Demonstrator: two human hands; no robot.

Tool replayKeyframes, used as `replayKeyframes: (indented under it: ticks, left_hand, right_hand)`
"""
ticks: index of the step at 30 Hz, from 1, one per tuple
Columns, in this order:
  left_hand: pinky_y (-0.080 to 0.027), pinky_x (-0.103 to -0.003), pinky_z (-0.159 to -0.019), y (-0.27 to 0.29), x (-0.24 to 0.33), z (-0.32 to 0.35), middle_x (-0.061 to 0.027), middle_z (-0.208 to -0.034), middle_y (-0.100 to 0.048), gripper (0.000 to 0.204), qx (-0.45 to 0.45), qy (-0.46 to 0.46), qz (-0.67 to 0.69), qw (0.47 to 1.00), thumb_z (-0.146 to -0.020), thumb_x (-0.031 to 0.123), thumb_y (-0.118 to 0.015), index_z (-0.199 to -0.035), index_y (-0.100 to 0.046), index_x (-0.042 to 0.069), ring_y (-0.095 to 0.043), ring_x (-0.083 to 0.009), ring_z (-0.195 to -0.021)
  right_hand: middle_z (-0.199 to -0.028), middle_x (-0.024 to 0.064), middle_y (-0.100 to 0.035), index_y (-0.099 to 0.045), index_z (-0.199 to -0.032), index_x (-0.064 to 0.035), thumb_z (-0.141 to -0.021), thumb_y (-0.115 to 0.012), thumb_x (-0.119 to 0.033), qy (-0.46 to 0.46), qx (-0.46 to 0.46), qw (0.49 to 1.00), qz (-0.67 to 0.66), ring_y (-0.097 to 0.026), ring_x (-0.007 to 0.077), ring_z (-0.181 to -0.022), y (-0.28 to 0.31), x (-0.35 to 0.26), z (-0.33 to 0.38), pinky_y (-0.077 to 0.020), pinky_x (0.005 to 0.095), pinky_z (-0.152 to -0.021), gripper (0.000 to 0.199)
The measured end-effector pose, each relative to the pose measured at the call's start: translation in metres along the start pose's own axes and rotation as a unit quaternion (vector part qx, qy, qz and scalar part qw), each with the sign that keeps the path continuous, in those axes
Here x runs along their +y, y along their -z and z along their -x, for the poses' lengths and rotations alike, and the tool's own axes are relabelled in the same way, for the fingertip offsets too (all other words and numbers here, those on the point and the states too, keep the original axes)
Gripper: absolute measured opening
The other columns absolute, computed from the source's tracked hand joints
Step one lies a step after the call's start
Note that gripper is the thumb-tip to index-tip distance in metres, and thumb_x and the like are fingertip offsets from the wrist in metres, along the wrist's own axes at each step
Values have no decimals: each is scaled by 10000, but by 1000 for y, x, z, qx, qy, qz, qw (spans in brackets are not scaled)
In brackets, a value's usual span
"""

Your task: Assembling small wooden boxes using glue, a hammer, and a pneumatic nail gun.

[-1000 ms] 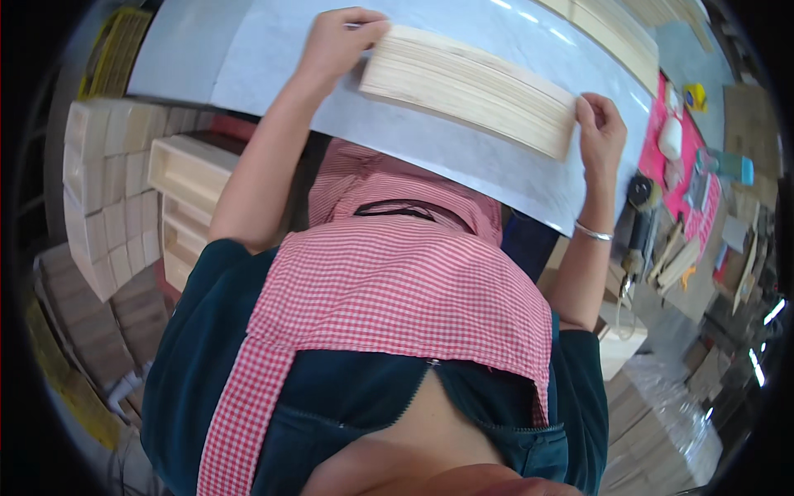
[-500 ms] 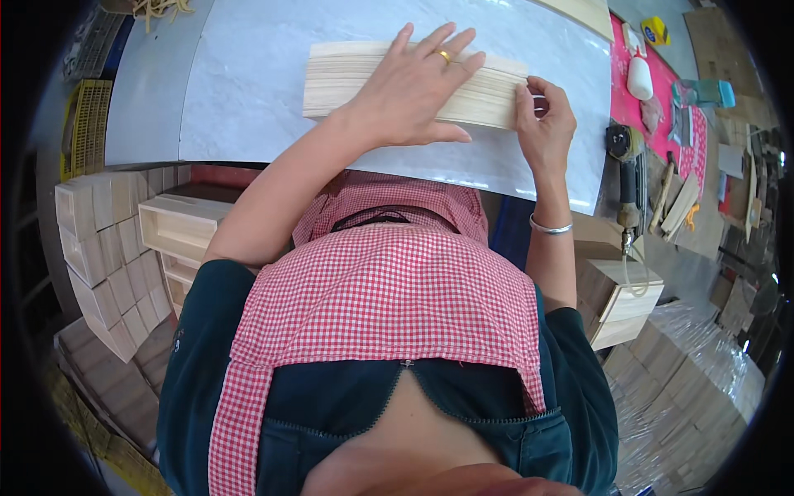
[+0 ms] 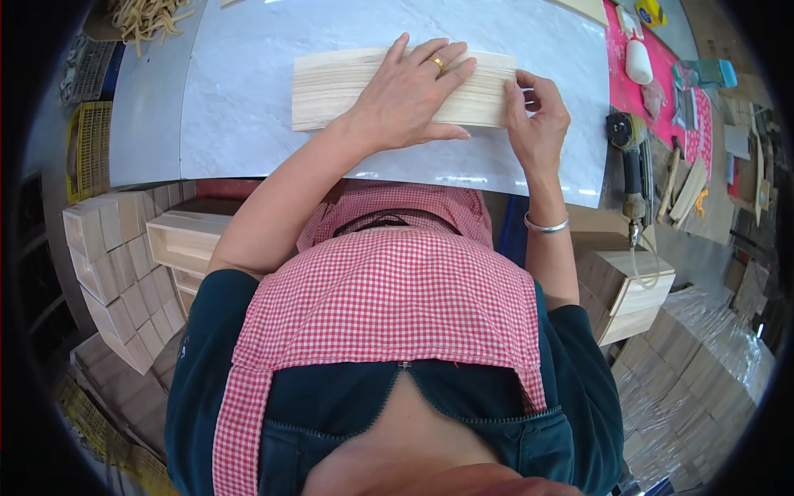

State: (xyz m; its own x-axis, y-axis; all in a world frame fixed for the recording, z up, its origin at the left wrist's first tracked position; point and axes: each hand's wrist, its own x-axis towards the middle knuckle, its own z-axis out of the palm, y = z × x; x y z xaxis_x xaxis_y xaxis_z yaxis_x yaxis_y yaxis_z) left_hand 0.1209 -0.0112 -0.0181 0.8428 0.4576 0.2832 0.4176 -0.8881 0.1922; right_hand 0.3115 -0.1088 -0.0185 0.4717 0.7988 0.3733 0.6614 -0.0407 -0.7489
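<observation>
A long, pale wooden block [image 3: 327, 87] with fine lines along its length lies crosswise on the marbled white tabletop [image 3: 240, 124]. My left hand [image 3: 401, 101] rests flat across its upper face, fingers spread, a gold ring on one of them. At the block's right end, my right hand [image 3: 542, 120] pinches the edge between thumb and curled fingers. A silver bangle circles that wrist. The left hand covers the middle of the block, so whether it is one piece or a pack of thin strips is hard to tell.
Thin wood strips [image 3: 149, 21] are heaped at the far left. A white bottle [image 3: 638, 62] stands on pink cloth at the right, near a hose-fed power tool [image 3: 633, 169]. Stacked wooden boxes [image 3: 124, 273] flank me at the left; a film-wrapped stack [image 3: 695, 364] sits lower right.
The wooden block and both hands have shifted slightly left on the tabletop. My left hand's fingers are a little closer together. The view has also moved a little.
</observation>
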Motion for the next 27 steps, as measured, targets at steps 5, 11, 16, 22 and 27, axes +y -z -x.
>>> replayKeyframes:
  ticks: [5,11,16,22,27]
  left_hand:
    - [-200,-514,-1245,6,2,-4,-62,-1511,-476,853,-16,13,26,999,-788,569,-749,-1478,-491,138,-391,-271,-1419]
    - [-236,-483,-1230,6,1,-6,-78,-1447,-519,845,3,16,55,998,-749,515,-793,-1435,-511,109,-434,-273,-1372]
    - [-263,-471,-1206,7,-1,-13,-94,-1414,-532,897,-1,24,76,997,-681,479,-822,-1427,-508,92,-465,-273,-1329]
    - [-270,-468,-1189,11,3,-18,-114,-1390,-540,924,-7,35,88,995,-639,442,-826,-1419,-502,65,-484,-280,-1292]
    - [-299,-468,-1164,12,3,-19,-141,-1375,-550,896,-16,38,76,996,-632,430,-825,-1383,-525,42,-492,-306,-1276]
  right_hand:
    - [-905,87,-694,-714,-1003,10,-868,-696,-43,-9,15,999,-30,-622,179,-716,-2,3,1,-517,277,-656,146]
    - [-913,85,-700,-714,-1008,11,-870,-692,-42,-13,25,999,-45,-629,178,-733,-3,1,2,-521,276,-683,150]
    - [-912,85,-700,-713,-1016,11,-872,-690,-45,-20,28,999,-40,-631,180,-737,-3,0,2,-524,275,-692,157]
    - [-943,91,-699,-714,-1029,8,-872,-691,-48,-25,24,998,-55,-636,181,-753,-3,2,2,-523,276,-698,169]
    - [-981,96,-696,-713,-1037,10,-864,-706,-58,-15,9,998,-53,-635,183,-763,2,3,5,-524,275,-707,185]
